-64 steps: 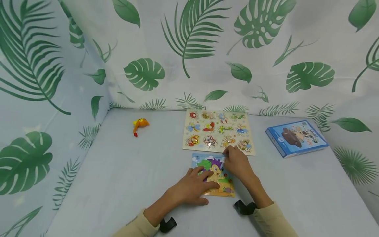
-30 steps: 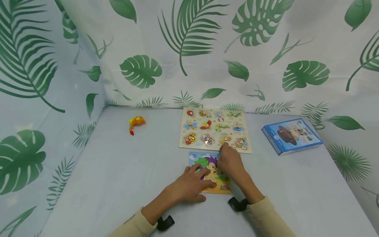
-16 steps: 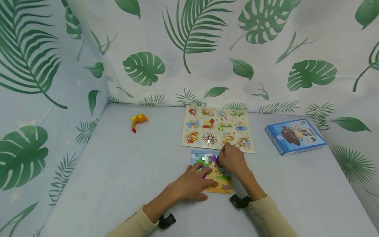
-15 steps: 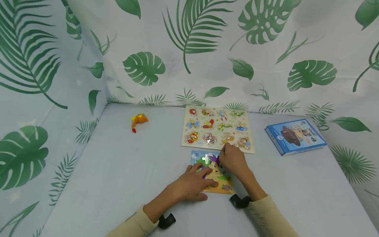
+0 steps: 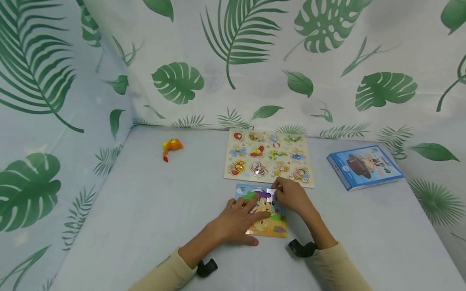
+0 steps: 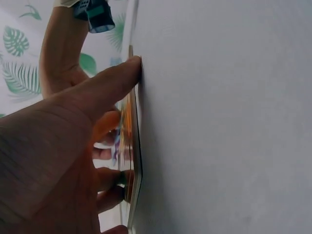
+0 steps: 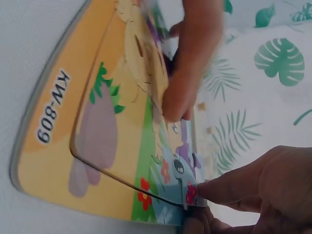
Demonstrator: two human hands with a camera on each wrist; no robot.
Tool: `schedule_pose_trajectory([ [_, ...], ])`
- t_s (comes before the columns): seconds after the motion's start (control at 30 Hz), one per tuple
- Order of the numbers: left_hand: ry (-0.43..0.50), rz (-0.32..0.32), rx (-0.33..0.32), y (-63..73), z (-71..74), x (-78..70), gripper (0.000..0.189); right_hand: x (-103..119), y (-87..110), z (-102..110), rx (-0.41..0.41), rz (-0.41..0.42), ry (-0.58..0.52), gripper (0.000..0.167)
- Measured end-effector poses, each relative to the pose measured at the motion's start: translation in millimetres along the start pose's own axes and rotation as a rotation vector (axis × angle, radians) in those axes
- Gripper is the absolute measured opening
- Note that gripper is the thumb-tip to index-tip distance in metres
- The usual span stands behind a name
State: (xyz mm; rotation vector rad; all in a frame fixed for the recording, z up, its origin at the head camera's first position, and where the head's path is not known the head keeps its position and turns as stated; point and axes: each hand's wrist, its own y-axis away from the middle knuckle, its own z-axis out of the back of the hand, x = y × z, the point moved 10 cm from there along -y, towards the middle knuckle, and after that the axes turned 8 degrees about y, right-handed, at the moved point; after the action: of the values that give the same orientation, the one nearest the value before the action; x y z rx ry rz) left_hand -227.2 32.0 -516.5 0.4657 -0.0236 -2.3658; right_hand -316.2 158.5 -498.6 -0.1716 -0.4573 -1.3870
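A small jigsaw puzzle (image 5: 267, 231) with a purple-haired cartoon character lies on the table within an orange and blue border. My left hand (image 5: 238, 221) rests across its left side with spread fingers; in the left wrist view, the thumb (image 6: 119, 75) lies along the near edge. At the puzzle's upper right my right hand (image 5: 293, 197) has its fingers curled in. The right wrist view shows the right thumb (image 7: 229, 187) on the puzzle's face by a red flower, with other fingers bent at the border's edge, pinching it. Part of the picture is covered by my hands.
Just behind the puzzle lies a wooden insect peg board (image 5: 268, 157). A blue box (image 5: 365, 167) stands at the right, and an orange toy (image 5: 172, 147) lies at the far left. A leaf-patterned cloth (image 5: 255, 60) hangs along the table's back.
The right hand has shifted slightly at the puzzle's upper right, uncovering more of that corner. Left fingers have moved a little over the picture. The view has shifted slightly too.
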Motion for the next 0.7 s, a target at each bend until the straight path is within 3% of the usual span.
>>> schedule_pose_trajectory([
  [0.3,-0.047,0.030,0.027,-3.5,-4.7,-2.7,0.084,-12,2.4,1,0.050,-0.013,-0.092,0.013],
  [0.57,-0.087,0.060,0.041,-4.6,-5.2,-6.5,0.085,-23,13.7,7,-0.021,0.037,-0.162,0.014],
  [0.7,-0.091,0.046,0.041,-5.5,-2.5,-9.7,0.086,-45,23.0,26,-0.067,0.027,-0.227,0.018],
])
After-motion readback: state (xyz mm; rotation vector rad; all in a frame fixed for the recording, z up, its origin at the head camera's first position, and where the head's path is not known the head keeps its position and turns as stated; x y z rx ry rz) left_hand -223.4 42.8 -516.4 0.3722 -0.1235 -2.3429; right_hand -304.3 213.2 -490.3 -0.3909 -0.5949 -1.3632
